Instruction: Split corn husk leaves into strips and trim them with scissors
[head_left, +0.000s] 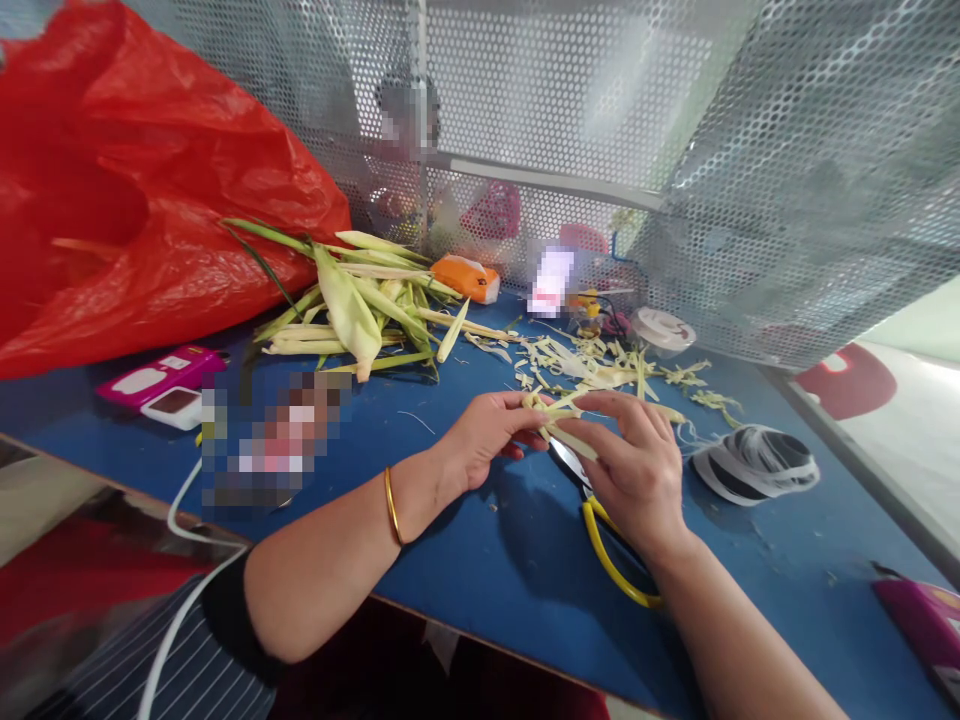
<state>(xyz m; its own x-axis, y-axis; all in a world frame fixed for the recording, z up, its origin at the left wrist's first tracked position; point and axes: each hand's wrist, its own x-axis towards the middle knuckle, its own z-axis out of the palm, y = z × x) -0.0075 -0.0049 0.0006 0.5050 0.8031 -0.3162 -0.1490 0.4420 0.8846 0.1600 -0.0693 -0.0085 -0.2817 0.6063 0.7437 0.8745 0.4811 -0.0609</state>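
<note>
Between my two hands, above the blue table (480, 560), is a small piece of pale green leaf strips (556, 412), folded or woven together. My left hand (495, 430), with a gold bangle (392, 507) at the wrist, pinches its left end between thumb and fingers. The fingers of my right hand (637, 465) are closed on the strips at the right end. Below them lie scissors with yellow handles (606, 560), partly hidden by my right hand. Pale leaf scraps and small finished-looking strip pieces (592, 362) are scattered just behind my hands.
A heap of green husk leaves (360, 310) lies beside a large red plastic bag (150, 190). Behind stand an orange tissue pack (466, 278), a lit phone (551, 283) and a white tape roll (663, 330). A thread spool (754, 464) sits right; perforated metal panels (555, 90) close the back.
</note>
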